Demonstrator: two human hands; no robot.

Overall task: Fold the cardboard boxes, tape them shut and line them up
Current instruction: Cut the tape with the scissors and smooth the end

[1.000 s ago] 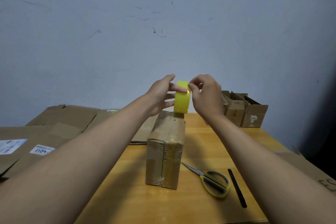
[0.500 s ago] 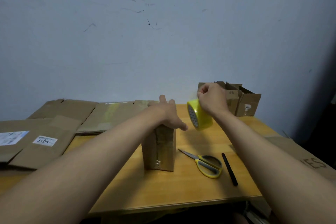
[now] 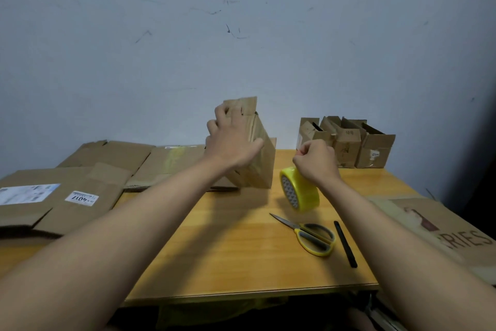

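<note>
A white sticker (image 3: pixel 81 198) on the flattened cardboard (image 3: pixel 88 183) at left, seen upside down, reads "4017". Large letters "RIES" (image 3: pixel 463 240) show on the cardboard sheet (image 3: pixel 440 223) at the table's right edge. The label (image 3: pixel 28 193) beside the sticker and the markings on the small boxes (image 3: pixel 346 142) by the wall are too blurred to read.

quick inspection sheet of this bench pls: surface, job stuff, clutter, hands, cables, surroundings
surface: wooden table.
job's things: cardboard box tilted, held up; yellow tape roll; three open boxes at the back right; flattened cardboard on the left.
clutter: scissors and black pen on the table.
hands: left hand grips the box; right hand grips the tape roll.
cables: nothing seen.
surroundings: scuffed wall; printed carton at right.
</note>
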